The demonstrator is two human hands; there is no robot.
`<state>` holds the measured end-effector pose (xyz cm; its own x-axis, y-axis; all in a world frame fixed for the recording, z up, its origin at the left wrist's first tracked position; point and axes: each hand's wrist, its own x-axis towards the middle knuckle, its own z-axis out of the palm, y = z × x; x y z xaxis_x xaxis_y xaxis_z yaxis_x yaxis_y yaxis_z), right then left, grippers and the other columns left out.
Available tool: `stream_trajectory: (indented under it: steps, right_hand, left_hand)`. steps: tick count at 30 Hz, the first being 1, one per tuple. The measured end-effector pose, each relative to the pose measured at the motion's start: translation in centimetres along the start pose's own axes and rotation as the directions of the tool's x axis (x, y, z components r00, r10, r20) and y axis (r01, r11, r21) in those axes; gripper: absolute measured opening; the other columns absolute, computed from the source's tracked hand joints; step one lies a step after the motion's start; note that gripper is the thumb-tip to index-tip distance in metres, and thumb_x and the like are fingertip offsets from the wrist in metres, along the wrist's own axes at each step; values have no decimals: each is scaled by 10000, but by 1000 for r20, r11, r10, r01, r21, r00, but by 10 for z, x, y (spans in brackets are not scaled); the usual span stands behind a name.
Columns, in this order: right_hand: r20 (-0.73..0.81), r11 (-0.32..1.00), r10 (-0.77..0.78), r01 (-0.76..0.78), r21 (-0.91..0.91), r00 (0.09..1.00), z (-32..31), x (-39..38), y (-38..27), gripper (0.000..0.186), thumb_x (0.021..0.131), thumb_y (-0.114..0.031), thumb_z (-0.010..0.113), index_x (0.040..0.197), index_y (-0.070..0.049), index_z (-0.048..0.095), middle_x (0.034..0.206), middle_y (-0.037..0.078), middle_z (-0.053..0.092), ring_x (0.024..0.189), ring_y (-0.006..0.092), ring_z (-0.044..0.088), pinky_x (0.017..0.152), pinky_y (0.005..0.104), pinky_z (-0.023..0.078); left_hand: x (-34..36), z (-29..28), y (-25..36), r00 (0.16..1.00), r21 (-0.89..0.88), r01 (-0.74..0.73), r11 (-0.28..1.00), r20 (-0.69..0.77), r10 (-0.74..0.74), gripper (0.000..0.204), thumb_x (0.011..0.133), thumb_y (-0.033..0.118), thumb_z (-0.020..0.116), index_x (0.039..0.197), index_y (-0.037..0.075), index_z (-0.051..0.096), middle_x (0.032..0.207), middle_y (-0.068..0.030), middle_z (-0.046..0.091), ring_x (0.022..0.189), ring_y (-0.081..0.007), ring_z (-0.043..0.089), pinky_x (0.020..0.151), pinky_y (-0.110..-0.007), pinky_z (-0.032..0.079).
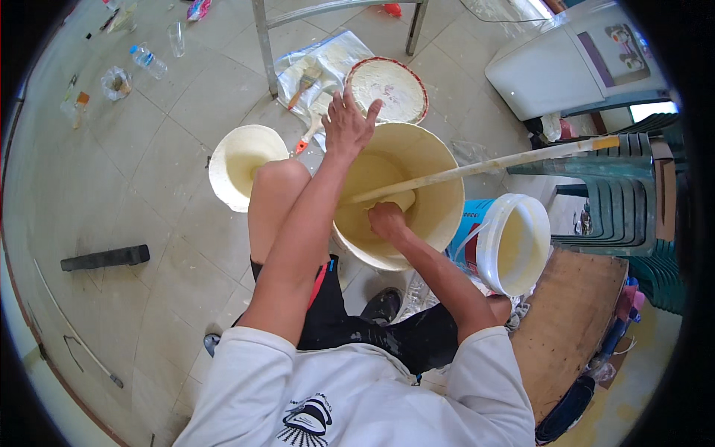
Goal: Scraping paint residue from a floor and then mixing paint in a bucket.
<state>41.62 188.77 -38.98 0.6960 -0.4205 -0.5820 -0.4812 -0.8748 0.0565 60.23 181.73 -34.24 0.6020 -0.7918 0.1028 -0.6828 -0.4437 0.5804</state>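
A large cream-coated bucket (439,160) stands before me with pale liquid, likely paint, low inside. My right hand (388,220) is down inside it, fingers closed at a pale rounded thing (404,200) whose kind I cannot make out. A long paint-smeared stick (484,167) leans in the bucket, passing just beyond that hand and over the right rim. My left hand (348,127) is over the far left rim, its fingers spread and nothing in them. Just left of it, a paintbrush (309,134) with an orange-red handle end lies on the floor.
Left of my knee stands a smaller pail (223,170); at right, a blue-and-white bucket (488,246) tilts. Beyond lie a red-rimmed round lid (387,89), another brush (304,88) on a plastic sheet (346,46), and ladder legs (264,52). Stacked green chairs (622,201) and a wooden board (573,305) are right.
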Motion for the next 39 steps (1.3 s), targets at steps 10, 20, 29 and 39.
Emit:
stream_trajectory:
  steps: [10,20,29,39]
  right_hand:
    - [-124,985,115,-97,145,986,62,42,-2,172,763,-92,508,791,-46,671,764,140,649,721,285,642,603,399,517]
    - [94,969,-83,58,240,992,48,28,-17,184,715,-137,541,790,-34,674,850,152,652,778,306,635,679,410,507]
    - [21,915,-127,109,389,992,13,-12,43,228,763,-208,514,803,-21,638,823,184,627,786,329,610,713,433,474]
    - [193,880,248,-304,364,949,21,-26,91,289,846,-304,517,878,-45,643,856,160,637,823,313,616,766,421,473]
  left_hand:
    - [4,-16,21,986,-194,18,981,164,14,602,880,499,339,1243,26,428,1226,-200,471,1086,-347,497,902,-439,398]
    - [5,-24,23,983,-146,-3,989,179,29,568,896,483,306,1184,27,483,1144,-200,537,1008,-357,548,865,-443,420]
    - [4,-22,21,981,-168,12,986,191,20,553,900,473,300,1183,41,497,1141,-198,540,1023,-359,538,872,-430,419]
    - [2,-18,23,992,-164,-38,986,116,57,515,902,444,320,1118,27,532,1029,-209,588,911,-367,583,799,-447,455]
